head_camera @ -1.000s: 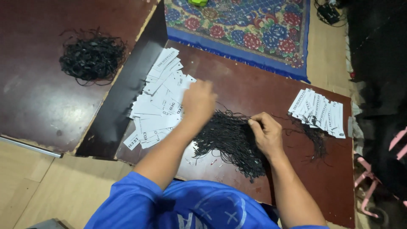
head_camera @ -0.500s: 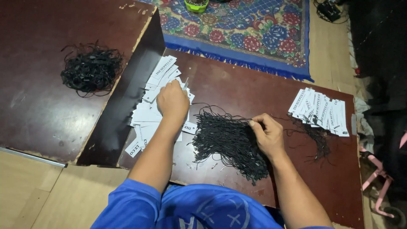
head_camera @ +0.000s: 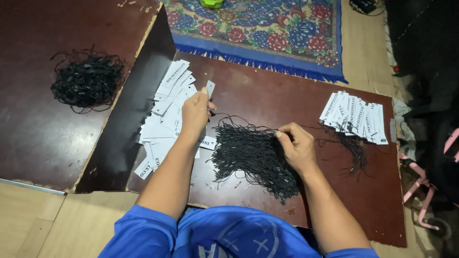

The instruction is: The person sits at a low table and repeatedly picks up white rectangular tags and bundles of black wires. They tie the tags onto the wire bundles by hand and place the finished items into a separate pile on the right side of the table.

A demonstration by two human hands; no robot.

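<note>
The left hand [head_camera: 195,112] pinches a single white paper tag [head_camera: 210,89] upright above the loose heap of white tags [head_camera: 165,114] near the left edge of the dark brown counter [head_camera: 267,91]. The right hand [head_camera: 296,148] pinches black strings at the right side of the black string bundle [head_camera: 253,157] in the counter's middle. A finished stack of strung tags [head_camera: 356,117] lies by the right edge. Another black string pile [head_camera: 86,81] sits on the neighbouring board [head_camera: 33,129], a flowered rug [head_camera: 267,33] beyond the far edge

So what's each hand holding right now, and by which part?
Left hand pinches a white paper tag by its lower end. Right hand grips black strings at the pile's upper right edge.
</note>
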